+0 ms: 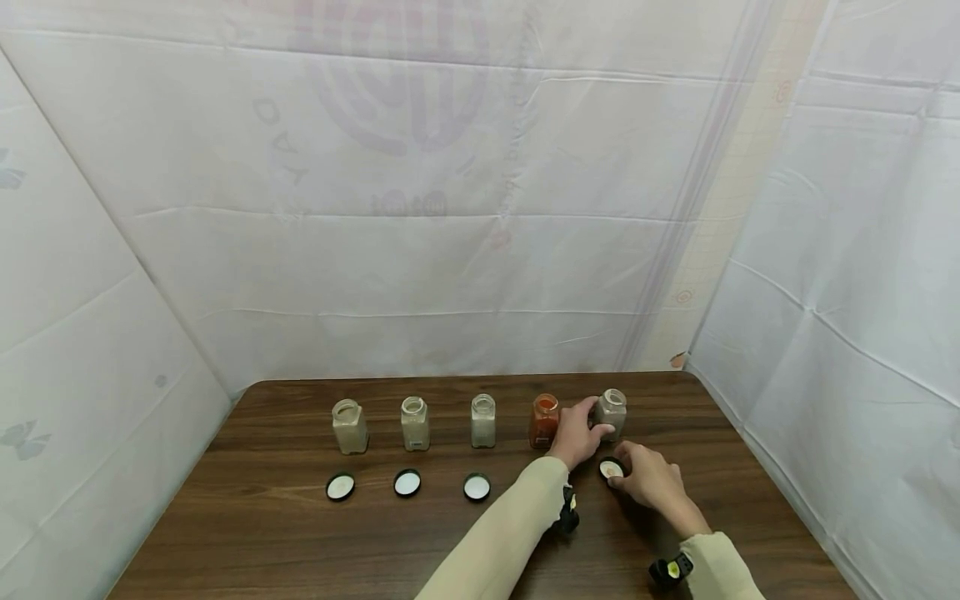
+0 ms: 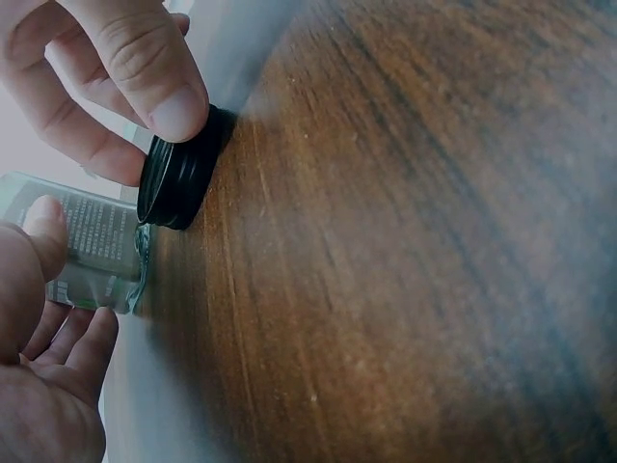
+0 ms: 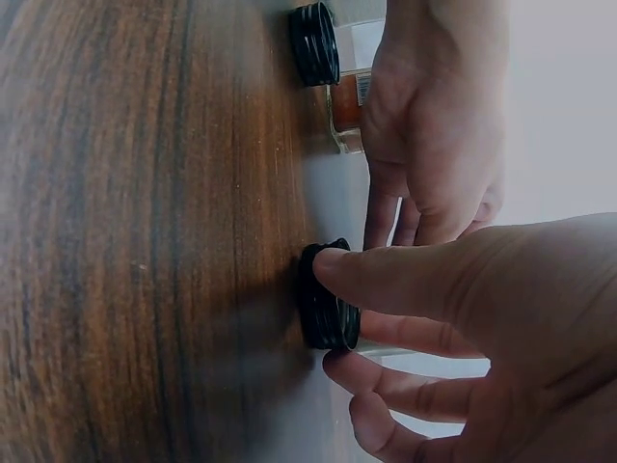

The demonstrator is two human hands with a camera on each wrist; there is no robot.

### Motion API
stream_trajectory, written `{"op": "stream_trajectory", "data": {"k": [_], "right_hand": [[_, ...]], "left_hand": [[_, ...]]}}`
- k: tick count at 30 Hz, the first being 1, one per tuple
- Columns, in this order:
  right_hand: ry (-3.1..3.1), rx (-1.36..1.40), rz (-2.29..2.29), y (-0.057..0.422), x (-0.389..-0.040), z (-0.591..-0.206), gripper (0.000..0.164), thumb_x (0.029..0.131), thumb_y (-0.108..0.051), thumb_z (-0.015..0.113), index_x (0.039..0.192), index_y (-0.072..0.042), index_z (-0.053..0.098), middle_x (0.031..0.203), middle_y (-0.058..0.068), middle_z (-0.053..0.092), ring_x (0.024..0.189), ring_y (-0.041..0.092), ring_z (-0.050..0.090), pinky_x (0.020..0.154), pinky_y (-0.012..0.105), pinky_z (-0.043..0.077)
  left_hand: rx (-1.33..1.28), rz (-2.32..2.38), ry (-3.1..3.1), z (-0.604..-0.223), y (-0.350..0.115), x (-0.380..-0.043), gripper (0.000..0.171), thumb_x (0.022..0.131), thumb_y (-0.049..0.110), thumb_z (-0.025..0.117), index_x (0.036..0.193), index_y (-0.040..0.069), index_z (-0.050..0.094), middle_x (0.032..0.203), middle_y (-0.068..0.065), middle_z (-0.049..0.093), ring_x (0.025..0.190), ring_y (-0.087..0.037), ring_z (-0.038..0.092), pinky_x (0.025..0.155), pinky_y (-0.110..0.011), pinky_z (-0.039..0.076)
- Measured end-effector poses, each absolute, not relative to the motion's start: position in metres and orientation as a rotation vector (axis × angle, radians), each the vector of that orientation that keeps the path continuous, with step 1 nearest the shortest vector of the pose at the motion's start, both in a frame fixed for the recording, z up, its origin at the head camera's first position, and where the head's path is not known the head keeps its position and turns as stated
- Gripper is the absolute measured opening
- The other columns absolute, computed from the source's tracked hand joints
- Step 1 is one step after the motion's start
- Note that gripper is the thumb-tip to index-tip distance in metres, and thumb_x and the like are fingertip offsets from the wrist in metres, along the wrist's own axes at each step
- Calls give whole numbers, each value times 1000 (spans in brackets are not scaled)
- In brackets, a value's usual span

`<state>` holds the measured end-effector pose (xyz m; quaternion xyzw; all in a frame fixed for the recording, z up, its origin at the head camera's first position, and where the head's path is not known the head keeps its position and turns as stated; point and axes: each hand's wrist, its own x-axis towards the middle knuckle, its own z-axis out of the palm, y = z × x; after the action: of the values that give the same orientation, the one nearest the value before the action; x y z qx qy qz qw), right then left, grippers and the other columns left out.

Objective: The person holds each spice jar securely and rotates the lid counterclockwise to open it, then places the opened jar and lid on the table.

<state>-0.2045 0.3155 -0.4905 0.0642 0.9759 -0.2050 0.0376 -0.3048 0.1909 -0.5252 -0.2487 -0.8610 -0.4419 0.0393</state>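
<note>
At the right end of the row stands an open glass jar [image 1: 612,410] of greyish powder. My left hand [image 1: 577,433] holds it, thumb on the near side and fingers around it; the jar's printed side [image 2: 92,236] shows in the left wrist view. Just in front, my right hand [image 1: 651,479] pinches a round black jar lid [image 1: 611,469] between thumb and fingers. Its pale inner face points up, and in the right wrist view the lid [image 3: 330,297] is right at the tabletop. Beside my left hand stands an open jar of orange-red powder [image 1: 543,423].
Three more open jars of pale powder, a left one [image 1: 350,429], a second [image 1: 416,427] and a third [image 1: 483,423], stand along the wooden table [image 1: 247,517]. Lids lie before them, one at far left [image 1: 341,487]. Another black lid [image 3: 315,44] sits before the orange-red jar.
</note>
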Motion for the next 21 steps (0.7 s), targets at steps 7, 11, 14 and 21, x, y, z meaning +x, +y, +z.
{"op": "stream_trajectory", "data": {"k": [7, 11, 14, 21], "right_hand": [[2983, 196, -658, 317, -205, -493, 37, 86, -19, 83, 118, -8, 68, 103, 8, 70, 96, 30, 67, 79, 60, 50], [2973, 202, -667, 316, -205, -493, 38, 86, -18, 83, 119, -8, 68, 101, 7, 69, 94, 28, 66, 77, 56, 51], [2971, 198, -672, 317, -205, -493, 39, 86, -19, 83, 119, -8, 68, 101, 7, 68, 93, 27, 65, 77, 56, 51], [3013, 154, -680, 319, -203, -492, 40, 89, -29, 82, 120, -9, 67, 106, 7, 70, 98, 32, 67, 80, 60, 50]], "left_hand": [[-762, -1373, -2633, -525, 191, -304, 45, 92, 26, 80, 132, 11, 67, 119, -5, 74, 110, -13, 69, 93, -28, 55], [-763, -1367, -2629, -524, 190, -304, 44, 91, 25, 80, 131, 11, 67, 119, -4, 74, 109, -13, 69, 93, -28, 55], [-762, -1360, -2629, -524, 191, -304, 43, 91, 25, 81, 130, 11, 67, 119, -4, 74, 109, -13, 69, 93, -27, 55], [-757, -1325, -2650, -524, 191, -303, 44, 92, 25, 80, 131, 10, 66, 120, -5, 74, 111, -14, 68, 94, -28, 55]]}}
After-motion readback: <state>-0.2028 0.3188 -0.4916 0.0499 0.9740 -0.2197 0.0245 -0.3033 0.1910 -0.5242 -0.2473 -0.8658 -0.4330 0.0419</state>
